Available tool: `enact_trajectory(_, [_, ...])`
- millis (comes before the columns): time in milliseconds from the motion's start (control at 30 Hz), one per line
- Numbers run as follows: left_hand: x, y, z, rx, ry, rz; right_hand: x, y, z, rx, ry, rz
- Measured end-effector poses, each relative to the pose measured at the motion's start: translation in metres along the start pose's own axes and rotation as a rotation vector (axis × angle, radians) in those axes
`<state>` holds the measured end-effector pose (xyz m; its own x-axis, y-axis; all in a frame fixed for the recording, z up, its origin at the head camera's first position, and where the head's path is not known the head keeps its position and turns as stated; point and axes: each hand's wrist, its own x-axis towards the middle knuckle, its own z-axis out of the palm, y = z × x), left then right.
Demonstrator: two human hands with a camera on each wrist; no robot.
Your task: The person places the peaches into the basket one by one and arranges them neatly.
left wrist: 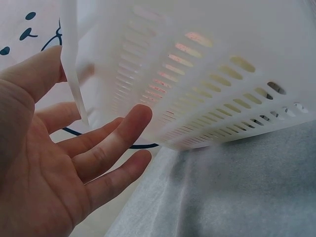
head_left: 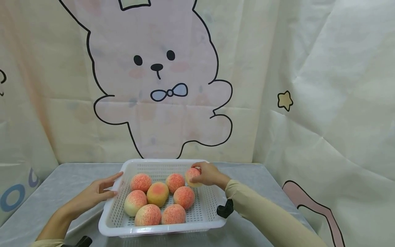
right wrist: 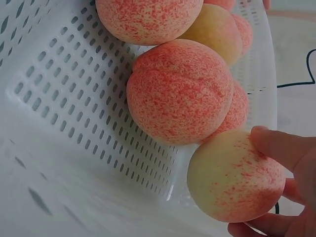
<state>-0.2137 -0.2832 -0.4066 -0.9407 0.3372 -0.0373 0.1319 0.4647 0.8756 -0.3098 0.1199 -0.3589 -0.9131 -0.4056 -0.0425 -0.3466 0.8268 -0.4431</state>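
A white slotted plastic basket [head_left: 106,219] sits on the table with several pink-and-yellow peaches in it. My left hand [head_left: 95,192] is at the basket's left rim. In the left wrist view, the thumb and forefinger [left wrist: 59,116] meet the rim, while the other fingers spread beside the slotted wall. At the basket's far right corner, my right hand [head_left: 207,174] holds a pale peach [right wrist: 237,177] with thumb and fingers around it. A redder peach [right wrist: 180,94] lies right beside that one. Nearer the middle is a yellower peach [head_left: 158,194].
A grey cloth covers the table [head_left: 83,175] under the basket. Behind it hangs a pale curtain [head_left: 240,130] with a cartoon animal drawn on it. Another curtain [head_left: 324,103] lines the right side.
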Motion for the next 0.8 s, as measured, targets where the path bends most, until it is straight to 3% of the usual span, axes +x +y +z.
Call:
enact_trajectory(400, [-0.0024, -0.0005, 0.0005, -0.004, 0.002, 0.019, -0.0028, -0.0026, 0.0036, -0.042, -0.001, 0.012])
enact_trajectory(600, [-0.0036, 0.0, 0.0016, -0.015, -0.022, 0.009, -0.0038, -0.0021, 0.0082, -0.123, -0.003, 0.004])
enact_trajectory(800, [-0.0015, 0.001, 0.0003, -0.003, 0.001, 0.023, -0.0046, -0.006, 0.0071, -0.16, -0.017, 0.005])
